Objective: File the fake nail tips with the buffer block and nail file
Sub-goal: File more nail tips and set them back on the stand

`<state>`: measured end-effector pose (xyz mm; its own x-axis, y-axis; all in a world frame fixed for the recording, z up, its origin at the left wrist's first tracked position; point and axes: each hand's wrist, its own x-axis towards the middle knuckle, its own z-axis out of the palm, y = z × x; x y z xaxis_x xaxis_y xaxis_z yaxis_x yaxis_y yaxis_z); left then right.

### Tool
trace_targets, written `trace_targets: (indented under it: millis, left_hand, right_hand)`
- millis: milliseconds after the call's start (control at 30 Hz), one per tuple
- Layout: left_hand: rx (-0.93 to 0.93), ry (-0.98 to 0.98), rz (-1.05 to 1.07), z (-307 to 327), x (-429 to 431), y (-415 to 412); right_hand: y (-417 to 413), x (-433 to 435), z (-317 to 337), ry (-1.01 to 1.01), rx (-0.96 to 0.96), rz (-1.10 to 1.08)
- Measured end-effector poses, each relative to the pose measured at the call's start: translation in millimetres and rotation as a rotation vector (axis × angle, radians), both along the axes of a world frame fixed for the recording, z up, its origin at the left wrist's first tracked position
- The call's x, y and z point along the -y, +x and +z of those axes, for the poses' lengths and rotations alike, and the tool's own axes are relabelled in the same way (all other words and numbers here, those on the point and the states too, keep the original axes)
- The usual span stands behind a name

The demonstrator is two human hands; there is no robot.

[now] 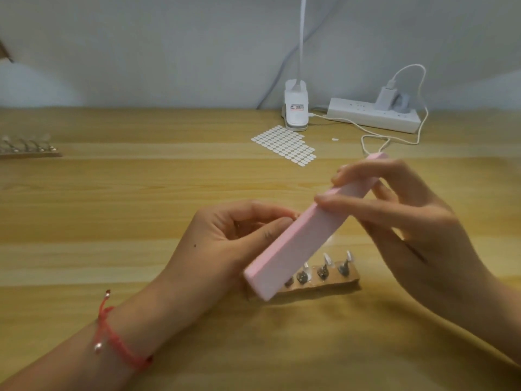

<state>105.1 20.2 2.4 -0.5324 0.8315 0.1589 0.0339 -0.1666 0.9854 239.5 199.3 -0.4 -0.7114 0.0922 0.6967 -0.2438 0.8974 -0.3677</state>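
Note:
My right hand [406, 218] grips a long pink buffer block [298, 241] near its upper end, with the block slanting down to the left. My left hand [234, 238] has its fingers curled and pinches something small against the block's left side; the thing itself is hidden, likely a nail tip. Just behind the block's lower end lies a wooden holder [318, 286] with several clear nail tips [327, 259] standing on metal stands.
A sheet of white oval stickers [284, 143] lies further back on the wooden table [112, 207]. Behind it stand a white clip lamp base [295, 111] and a power strip [375, 114] with a white cable. Another nail tip holder [28, 148] sits far left.

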Motion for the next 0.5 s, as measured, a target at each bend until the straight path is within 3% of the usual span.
trace_targets:
  millis: [100,167,333,500]
  left_hand:
    - [-0.037,0.032,0.134,-4,-2,-8]
    - [0.007,0.022,0.217,-7,-3,-16]
    - [0.027,-0.005,0.308,-8,-1,-27]
    - [0.031,0.004,0.440,-6,2,-34]
  right_hand:
    - [4,-25,9,-0.147,-0.111,-0.187]
    - [11,-46,14,-0.182,-0.061,-0.368]
    - [14,-50,-2,-0.103,0.562,-0.480]
    - [18,-34,25,0.228,0.773,-0.774]
